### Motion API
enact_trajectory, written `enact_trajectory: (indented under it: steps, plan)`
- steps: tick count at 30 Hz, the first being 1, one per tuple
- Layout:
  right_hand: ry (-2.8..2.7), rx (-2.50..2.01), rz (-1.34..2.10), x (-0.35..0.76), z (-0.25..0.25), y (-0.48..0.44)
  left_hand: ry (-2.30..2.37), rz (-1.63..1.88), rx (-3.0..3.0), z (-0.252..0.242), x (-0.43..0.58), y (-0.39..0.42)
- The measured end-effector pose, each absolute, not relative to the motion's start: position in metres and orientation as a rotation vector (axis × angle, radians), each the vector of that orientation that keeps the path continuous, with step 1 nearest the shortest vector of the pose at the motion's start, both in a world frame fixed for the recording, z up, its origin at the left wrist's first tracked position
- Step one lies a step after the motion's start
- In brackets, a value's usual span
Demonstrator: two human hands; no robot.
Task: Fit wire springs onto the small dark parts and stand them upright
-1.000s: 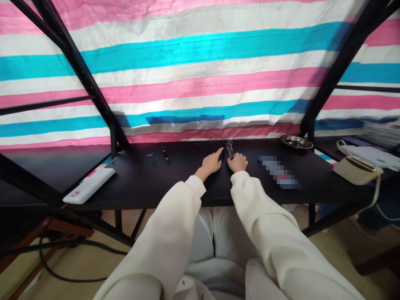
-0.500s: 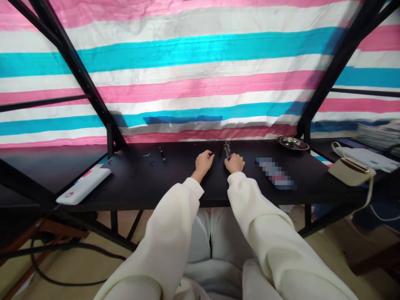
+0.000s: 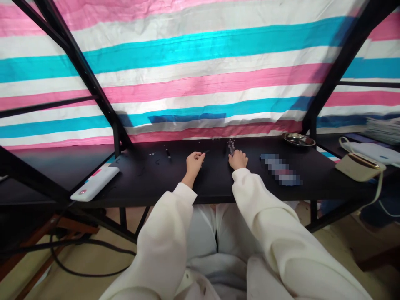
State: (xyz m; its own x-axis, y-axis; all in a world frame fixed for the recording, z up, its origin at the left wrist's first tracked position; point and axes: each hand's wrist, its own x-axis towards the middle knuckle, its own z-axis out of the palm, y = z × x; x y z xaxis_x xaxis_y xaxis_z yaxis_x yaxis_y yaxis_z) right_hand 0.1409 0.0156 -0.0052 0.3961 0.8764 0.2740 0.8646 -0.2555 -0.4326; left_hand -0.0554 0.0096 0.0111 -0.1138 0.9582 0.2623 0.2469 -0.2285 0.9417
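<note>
A person in white sleeves works with both hands at a black table (image 3: 215, 187) set before a striped sheet (image 3: 212, 50) of pink, white and blue. The left hand (image 3: 194, 163) is pinched closed, thumb against fingers, with a thin dark strip (image 3: 206, 151) jutting from its fingertips just above the tabletop. The right hand (image 3: 238, 160), its fingers curled, rests at the near end of a small greyish chain (image 3: 231, 146) lying toward the table's back edge; whether its grip has hold of the chain cannot be told, as the hand covers that end. Left of the hands lie a dark pen-like stick (image 3: 168, 153) and a white scrap (image 3: 152, 153), with a long white case (image 3: 95, 183) near the table's left end. To the right are a blurred-out packet (image 3: 280, 170), a shiny metal dish (image 3: 298, 139) at the back and a cream purse (image 3: 359, 166).
</note>
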Motion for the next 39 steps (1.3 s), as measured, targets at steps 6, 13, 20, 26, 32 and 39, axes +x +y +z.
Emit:
enact_trajectory:
  steps: [6,13,20,26,32,39]
  plan:
    - [-1.494,-2.154,0.015,0.140,-0.006,0.016,1.219,1.249,1.546,0.005,-0.054,0.011]
    - [-1.587,-2.084,0.051,0.142,-0.005,0.012,1.186,1.190,1.558,0.005,-0.054,0.012]
    - [-1.968,-1.757,0.168,0.132,0.000,0.001,1.145,1.177,1.572,0.007,-0.053,0.009]
    - [-2.078,-1.822,0.011,0.125,0.007,-0.005,1.135,1.178,1.567,0.010,-0.052,0.007]
    - [-2.152,-1.877,-0.144,0.120,0.012,-0.009,1.117,1.201,1.584,0.010,-0.053,0.008]
    - [-2.196,-1.867,-0.330,0.117,0.014,-0.012,1.101,1.239,1.607,0.009,-0.051,0.007]
